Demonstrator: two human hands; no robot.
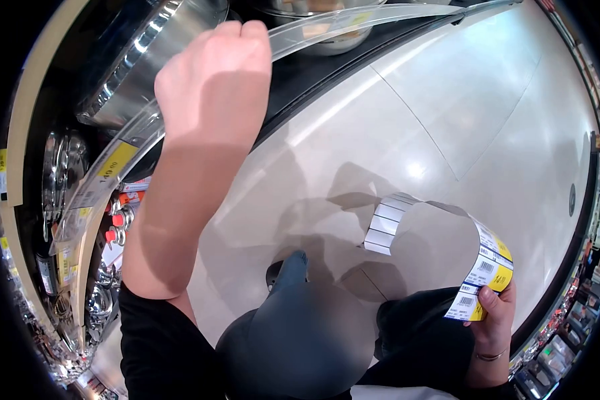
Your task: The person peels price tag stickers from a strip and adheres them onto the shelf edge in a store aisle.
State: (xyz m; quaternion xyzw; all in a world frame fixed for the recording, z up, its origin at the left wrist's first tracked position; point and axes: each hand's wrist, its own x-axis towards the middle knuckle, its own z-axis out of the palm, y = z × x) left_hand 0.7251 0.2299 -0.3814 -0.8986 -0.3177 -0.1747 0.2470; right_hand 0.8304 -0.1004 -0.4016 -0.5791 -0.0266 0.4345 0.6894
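My left hand [217, 73] is closed in a fist at the clear plastic price rail [307, 37] on the shelf edge, its back towards me. Its fingertips are hidden, so what they hold cannot be seen. A yellow price label [119, 159] reading 149 sits in the rail to the left. Down at the right, my right hand [497, 313] grips the end of a long strip of price labels [487, 267], white and yellow with barcodes, thumb on top. That strip loops away, and its blank white backing [388, 223] hangs above the floor.
Behind the rail stand a large steel pot [140, 60] and another pot [333, 40]. Red-capped canisters [120, 220] and metal utensils [100, 300] fill the shelves at left. Pale floor tiles [447, 120] stretch to stocked shelving [567, 333] at right. My knee [300, 333] is below.
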